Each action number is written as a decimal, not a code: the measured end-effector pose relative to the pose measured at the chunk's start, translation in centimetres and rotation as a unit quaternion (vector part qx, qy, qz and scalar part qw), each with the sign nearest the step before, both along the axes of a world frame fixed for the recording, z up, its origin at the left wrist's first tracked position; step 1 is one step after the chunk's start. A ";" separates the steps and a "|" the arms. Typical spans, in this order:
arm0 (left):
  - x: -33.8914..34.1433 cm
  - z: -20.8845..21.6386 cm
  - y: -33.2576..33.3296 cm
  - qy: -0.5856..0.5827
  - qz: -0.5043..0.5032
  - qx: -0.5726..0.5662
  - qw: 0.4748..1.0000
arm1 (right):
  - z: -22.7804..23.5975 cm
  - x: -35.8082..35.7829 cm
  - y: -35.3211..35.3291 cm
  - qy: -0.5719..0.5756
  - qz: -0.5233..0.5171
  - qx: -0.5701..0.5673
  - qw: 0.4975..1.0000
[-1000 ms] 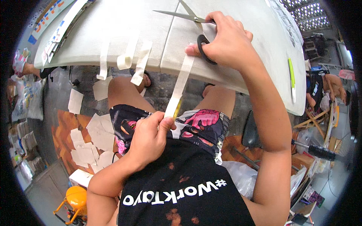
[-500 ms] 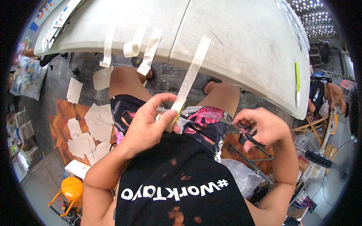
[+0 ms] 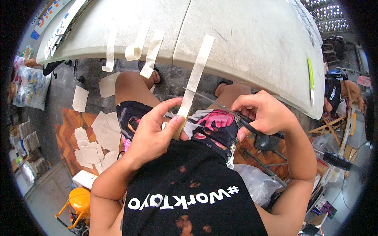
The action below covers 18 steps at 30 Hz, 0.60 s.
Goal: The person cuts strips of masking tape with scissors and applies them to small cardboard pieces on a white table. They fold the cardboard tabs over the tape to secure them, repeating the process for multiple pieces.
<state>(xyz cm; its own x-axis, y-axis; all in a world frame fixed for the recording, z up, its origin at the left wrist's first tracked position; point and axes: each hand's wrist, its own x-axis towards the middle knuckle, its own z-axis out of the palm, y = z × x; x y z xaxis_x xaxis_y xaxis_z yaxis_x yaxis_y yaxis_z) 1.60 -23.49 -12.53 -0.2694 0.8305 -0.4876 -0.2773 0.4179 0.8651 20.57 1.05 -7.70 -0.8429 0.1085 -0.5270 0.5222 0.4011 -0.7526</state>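
In the head view, the left hand (image 3: 155,128) pinches a tape roll (image 3: 184,125) between thumb and fingers above the lap. From it a pale tape strip (image 3: 198,70) runs to the far side, its end lying on the counter (image 3: 244,47) just past the near edge. The right hand (image 3: 264,112), to the right of the roll, has its fingers curled through the handles of a pair of scissors (image 3: 208,99). The blade points left and reaches the strip a little beyond the left hand; whether the blades are parted cannot be told.

The blade lies near the left index finger, so a slip or a shift of the strip could nick it. Because the strip spans a gap between counter and roll, too hard a pull by the left hand could peel the far end loose; too little tension could let the tape fold between the blades and give a crooked edge. The scissors also sit above the bare legs and the printed shorts (image 3: 214,120), so a dropped tool or a low stroke could catch skin or cloth. To the left, three shorter strips (image 3: 152,55) overhang the near edge, where a brushing forearm could make them stick.
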 end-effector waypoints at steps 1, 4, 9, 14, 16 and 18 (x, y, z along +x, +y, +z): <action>0.1 0.0 0.0 -0.007 0.005 0.007 1.000 | 0.0 0.0 0.0 -0.005 0.001 -0.001 1.000; 0.4 -0.1 -0.1 -0.038 0.025 0.024 0.999 | -0.1 -0.1 -0.1 0.009 0.006 0.004 1.000; 0.3 -0.5 -0.2 -0.025 0.017 0.033 0.999 | -0.3 -0.3 -0.4 0.003 -0.002 -0.017 1.000; -0.1 0.1 -0.1 -0.009 -0.015 -0.001 1.000 | -0.3 -0.2 -0.2 -0.001 0.022 0.012 1.000; 0.1 -0.1 -0.6 -0.004 -0.022 -0.004 1.000 | -0.1 -0.2 -0.3 -0.027 0.046 0.027 0.998; 0.3 -0.4 -1.1 -0.007 -0.028 -0.012 1.000 | -0.5 0.8 -0.3 0.002 0.054 0.032 0.998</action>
